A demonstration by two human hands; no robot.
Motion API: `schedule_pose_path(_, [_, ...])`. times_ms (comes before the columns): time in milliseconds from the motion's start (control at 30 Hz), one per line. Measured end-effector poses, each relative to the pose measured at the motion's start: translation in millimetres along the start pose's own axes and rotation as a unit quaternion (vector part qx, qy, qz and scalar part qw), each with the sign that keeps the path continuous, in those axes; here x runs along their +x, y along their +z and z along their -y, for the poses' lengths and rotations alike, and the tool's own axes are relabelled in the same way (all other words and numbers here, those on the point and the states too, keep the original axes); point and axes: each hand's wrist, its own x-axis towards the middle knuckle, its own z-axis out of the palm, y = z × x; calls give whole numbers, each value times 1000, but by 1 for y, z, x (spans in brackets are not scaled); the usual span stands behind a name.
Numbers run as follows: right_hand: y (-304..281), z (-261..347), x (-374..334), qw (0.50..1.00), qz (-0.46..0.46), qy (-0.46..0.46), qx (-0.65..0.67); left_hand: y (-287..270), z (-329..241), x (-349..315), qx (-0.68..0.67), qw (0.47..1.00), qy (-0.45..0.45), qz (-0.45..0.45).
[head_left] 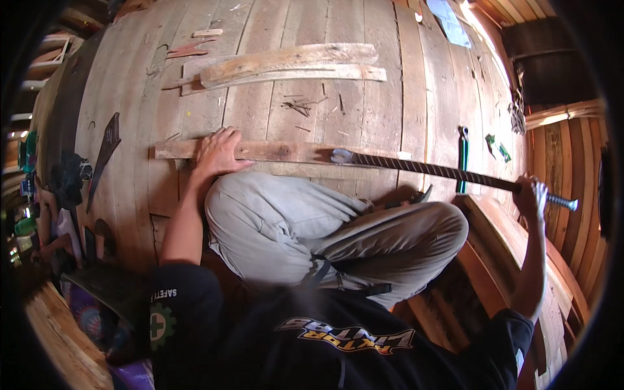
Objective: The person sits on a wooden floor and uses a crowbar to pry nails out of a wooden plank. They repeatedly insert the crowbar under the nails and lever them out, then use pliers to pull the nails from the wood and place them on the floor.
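Note:
Across the floor in front of my bent legs lies a narrow wooden board (pixel 279 151). My left hand (pixel 220 151) grips it near its left end, fingers over the far edge and thumb on the near side. My right hand (pixel 532 197), out at the far right, is closed round a long ribbed steel pry bar (pixel 429 168) near its outer end. The bar slants left, and its forked claw rests at the board's right part; whether a nail sits in the claw I cannot tell. Part of another plank (pixel 325 171) shows beneath the board.
Several loose nails (pixel 299 104) lie on the plank floor beyond the board, with rough planks (pixel 292 63) farther off. A handsaw (pixel 107 149) lies to the left. A green-handled tool (pixel 463 159) and a green wrapper (pixel 499 148) are at right, near stacked timber (pixel 500 224).

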Motion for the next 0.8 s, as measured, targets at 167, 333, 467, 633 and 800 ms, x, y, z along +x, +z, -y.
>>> schedule_pose_path(167, [69, -3, -13, 990, 54, 20, 131, 4, 1, -1, 13, 1000, 4, -2])
schedule_pose_path(333, [113, 13, -15, 978, 145, 41, 147, -2, -1, 11, 7, 999, 5, 40])
schedule_pose_path(467, [117, 29, -3, 976, 84, 32, 200, -7, 2, 5, 39, 998, 38, 35])
schedule_pose_path(633, [121, 21, -11, 974, 71, 44, 211, -24, -14, 12, -41, 997, 62, 22])
schedule_pose_path(800, [103, 20, -9, 976, 112, 54, 182, -56, -111, 43, -184, 967, 153, 85])
